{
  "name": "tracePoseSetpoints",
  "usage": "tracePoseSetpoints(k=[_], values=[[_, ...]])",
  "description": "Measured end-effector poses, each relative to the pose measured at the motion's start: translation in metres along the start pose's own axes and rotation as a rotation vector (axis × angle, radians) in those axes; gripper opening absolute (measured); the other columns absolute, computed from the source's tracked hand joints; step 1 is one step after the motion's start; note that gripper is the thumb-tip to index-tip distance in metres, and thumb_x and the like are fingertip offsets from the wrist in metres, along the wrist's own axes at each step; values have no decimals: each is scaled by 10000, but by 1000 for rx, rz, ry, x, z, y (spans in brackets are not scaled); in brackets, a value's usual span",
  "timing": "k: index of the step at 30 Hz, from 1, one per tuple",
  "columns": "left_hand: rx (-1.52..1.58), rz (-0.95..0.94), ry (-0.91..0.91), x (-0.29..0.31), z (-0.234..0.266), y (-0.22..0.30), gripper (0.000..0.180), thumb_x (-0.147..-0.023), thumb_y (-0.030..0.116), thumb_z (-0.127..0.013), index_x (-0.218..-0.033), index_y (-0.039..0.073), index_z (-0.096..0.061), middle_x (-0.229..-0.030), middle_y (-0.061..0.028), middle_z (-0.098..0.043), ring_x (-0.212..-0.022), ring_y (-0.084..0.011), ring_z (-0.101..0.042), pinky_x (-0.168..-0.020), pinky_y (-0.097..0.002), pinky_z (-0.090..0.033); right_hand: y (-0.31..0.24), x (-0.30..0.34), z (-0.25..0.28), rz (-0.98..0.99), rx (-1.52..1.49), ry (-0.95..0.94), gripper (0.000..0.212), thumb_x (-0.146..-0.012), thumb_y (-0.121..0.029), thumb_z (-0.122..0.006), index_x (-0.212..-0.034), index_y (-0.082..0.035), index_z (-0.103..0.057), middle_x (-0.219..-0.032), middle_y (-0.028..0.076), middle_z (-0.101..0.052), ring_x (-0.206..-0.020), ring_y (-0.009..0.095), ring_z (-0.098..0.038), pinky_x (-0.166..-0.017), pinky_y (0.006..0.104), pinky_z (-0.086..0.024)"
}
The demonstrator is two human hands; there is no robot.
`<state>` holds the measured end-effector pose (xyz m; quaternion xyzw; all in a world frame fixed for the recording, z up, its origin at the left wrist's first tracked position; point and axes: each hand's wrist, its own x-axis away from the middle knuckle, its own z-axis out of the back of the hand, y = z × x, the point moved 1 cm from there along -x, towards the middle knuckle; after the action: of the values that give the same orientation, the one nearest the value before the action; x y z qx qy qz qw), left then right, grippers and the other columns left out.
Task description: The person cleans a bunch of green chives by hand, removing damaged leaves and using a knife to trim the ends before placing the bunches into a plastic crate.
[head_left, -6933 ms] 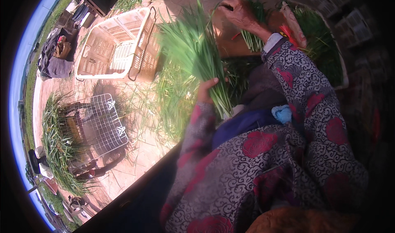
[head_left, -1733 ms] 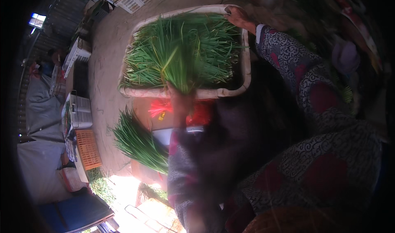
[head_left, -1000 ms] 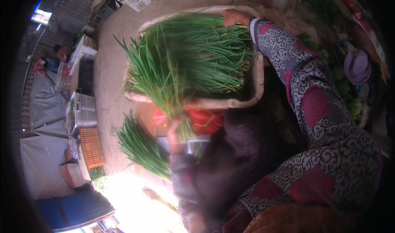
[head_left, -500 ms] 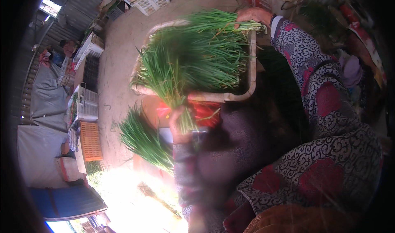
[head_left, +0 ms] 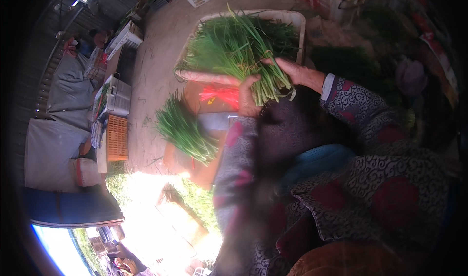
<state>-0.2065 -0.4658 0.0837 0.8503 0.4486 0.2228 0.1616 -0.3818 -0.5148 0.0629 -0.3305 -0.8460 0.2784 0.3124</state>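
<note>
Both hands hold a bundle of green chives [head_left: 270,83], its pale stem ends toward me and its leaves fanning away over the white-rimmed plastic crate [head_left: 207,77]. My left hand [head_left: 249,96] is closed round the left side near the stem ends. From the right, my right hand [head_left: 295,72] grips the same bundle, its fingertips partly hidden by stalks. More chives [head_left: 204,49] lie inside the crate, mostly behind the held leaves. Another loose pile of chives [head_left: 185,129] rests left of my left forearm.
Red plastic strips [head_left: 220,96] lie just below the crate, beside a flat grey piece [head_left: 214,121]. An orange crate [head_left: 117,137] and a white basket [head_left: 117,98] stand along the left. A red-and-white crate [head_left: 326,0] is at the far right. Sunlight washes out the lower left.
My right hand has come from the crate's far right corner to meet my left hand. The chives from both hands are now together in one bundle, nearer the crate's front edge.
</note>
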Motion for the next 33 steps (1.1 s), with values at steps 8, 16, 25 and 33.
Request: tracePoseSetpoints(k=[8,16,25,33], values=[[-144,-106,81,15,19,13,367,-801,39,-639,-1166,22,-611,-1016,-160,-699,-910,-304,-697,-812,-432,-604,14,-6,-74,479,948,458,517,-1030,-438,-480,-1361,-46,-545,-1303,34,-591,-1110,152,-567,-965,294,-448],[-536,-313,3,72,-26,12,598,-740,-64,-616,-1321,-2,-484,-1151,-149,-638,-968,-289,-677,-830,-396,-588,-13,12,-105,454,113,58,630,-932,-515,-627,-1409,-122,-509,-1364,17,-551,-1213,123,-526,-1020,333,-455],[-1036,-319,-55,122,-82,26,736,-725,-64,-700,-1404,12,-428,-1193,-100,-654,-1085,-217,-630,-940,-334,-503,-124,55,-135,596,109,-82,744,-806,-575,-742,-1320,-67,-565,-1195,70,-659,-1042,158,-644,-905,350,-542],[-1106,-452,0,231,-51,63,617,-708,-103,-693,-1300,18,-573,-1178,-55,-656,-1067,-166,-611,-961,-300,-462,-117,59,-268,643,269,-464,629,-784,-493,-804,-1202,-64,-613,-1063,47,-685,-930,149,-673,-842,325,-564]])
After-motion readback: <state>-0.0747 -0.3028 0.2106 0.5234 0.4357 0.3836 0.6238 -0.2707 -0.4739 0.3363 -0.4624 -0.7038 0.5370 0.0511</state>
